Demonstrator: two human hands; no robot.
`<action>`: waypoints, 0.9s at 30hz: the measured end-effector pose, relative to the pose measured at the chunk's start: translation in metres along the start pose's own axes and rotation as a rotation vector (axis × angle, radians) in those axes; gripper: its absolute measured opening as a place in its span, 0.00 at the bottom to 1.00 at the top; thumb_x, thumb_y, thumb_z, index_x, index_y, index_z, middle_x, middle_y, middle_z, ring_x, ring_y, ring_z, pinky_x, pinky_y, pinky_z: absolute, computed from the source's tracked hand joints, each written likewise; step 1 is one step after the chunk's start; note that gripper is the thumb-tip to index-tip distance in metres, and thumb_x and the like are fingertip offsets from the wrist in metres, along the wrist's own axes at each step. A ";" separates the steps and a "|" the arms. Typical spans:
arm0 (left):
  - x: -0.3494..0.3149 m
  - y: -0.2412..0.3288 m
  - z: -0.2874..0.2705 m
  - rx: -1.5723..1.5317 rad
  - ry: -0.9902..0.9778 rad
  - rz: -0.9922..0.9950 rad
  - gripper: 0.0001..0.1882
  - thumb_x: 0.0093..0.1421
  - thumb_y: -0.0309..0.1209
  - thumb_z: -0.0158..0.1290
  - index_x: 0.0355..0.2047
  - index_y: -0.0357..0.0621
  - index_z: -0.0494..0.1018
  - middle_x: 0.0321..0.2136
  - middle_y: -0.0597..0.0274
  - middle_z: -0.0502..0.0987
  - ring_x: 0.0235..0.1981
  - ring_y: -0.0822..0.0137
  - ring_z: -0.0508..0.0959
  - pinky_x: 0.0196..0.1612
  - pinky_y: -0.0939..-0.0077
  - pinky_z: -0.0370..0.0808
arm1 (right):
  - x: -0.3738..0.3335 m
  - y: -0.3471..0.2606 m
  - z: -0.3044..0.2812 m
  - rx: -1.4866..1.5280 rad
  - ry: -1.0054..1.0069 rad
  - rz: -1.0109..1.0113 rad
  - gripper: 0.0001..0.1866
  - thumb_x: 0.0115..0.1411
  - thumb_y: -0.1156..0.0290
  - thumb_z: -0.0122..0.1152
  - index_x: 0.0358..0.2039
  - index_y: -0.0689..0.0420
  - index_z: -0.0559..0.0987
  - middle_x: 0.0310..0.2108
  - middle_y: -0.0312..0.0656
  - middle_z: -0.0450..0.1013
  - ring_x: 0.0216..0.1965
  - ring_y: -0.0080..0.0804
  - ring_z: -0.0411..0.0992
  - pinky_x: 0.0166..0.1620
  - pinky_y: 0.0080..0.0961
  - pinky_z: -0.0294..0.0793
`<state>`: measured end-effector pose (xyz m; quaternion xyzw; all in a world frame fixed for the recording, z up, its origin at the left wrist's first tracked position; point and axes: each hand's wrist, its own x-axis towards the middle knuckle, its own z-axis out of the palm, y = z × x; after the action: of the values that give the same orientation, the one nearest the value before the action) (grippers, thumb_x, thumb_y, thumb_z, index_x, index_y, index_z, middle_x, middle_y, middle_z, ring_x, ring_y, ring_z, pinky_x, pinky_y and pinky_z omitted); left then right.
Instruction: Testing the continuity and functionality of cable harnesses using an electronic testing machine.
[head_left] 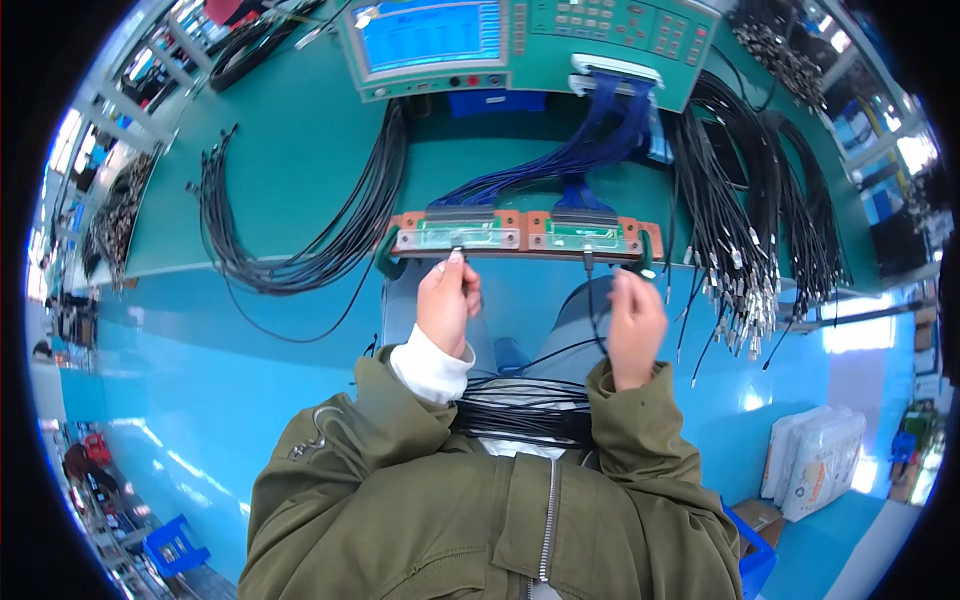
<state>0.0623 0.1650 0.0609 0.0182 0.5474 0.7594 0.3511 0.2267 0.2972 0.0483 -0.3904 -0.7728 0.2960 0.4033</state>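
Observation:
My left hand point(447, 305) pinches a cable connector point(457, 252) with thumb and fingers, right at the front edge of the left half of an orange-brown test fixture point(520, 232). Just right of the fixture's middle, another black cable point(590, 285) has its plug at the front edge of the right half and hangs down toward my lap. My right hand point(637, 325) is beside that cable, below the fixture's right end, its fingers curled together; what they hold, if anything, I cannot make out. A bundle of black cables point(522, 415) lies across my lap.
Behind the fixture stands a green tester point(610, 35) with a lit screen, joined to it by blue ribbon-like wires point(560, 160). Black cables point(270, 270) loop over the table edge at left; many with metal plugs point(740, 280) hang at right. White packages point(815, 460) sit on the floor.

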 end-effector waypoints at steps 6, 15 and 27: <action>-0.012 0.032 -0.062 0.341 0.036 0.213 0.08 0.55 0.26 0.48 0.32 0.36 0.74 0.26 0.63 0.73 0.23 0.74 0.70 0.28 0.84 0.67 | -0.015 0.048 -0.122 -0.224 0.555 -0.108 0.13 0.57 0.81 0.46 0.42 0.63 0.73 0.39 0.44 0.72 0.36 0.31 0.70 0.40 0.23 0.70; -0.054 0.025 -0.328 0.601 1.013 0.283 0.21 0.57 0.38 0.47 0.47 0.36 0.67 0.41 0.52 0.68 0.41 0.61 0.69 0.45 0.72 0.67 | -0.061 0.119 -0.299 -0.841 -0.185 0.667 0.16 0.58 0.64 0.46 0.38 0.63 0.74 0.31 0.49 0.73 0.29 0.36 0.69 0.36 0.27 0.68; -0.055 0.076 -0.144 -0.847 0.248 0.308 0.14 0.58 0.32 0.47 0.17 0.50 0.60 0.07 0.75 0.52 0.10 0.78 0.53 0.18 0.84 0.59 | -0.042 -0.096 -0.031 0.874 -1.461 0.501 0.15 0.60 0.73 0.46 0.47 0.64 0.69 0.43 0.45 0.70 0.43 0.29 0.69 0.47 0.20 0.67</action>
<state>0.0052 0.0053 0.0870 -0.1368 0.2177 0.9558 0.1428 0.2339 0.2162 0.1217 -0.0727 -0.5470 0.8195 -0.1545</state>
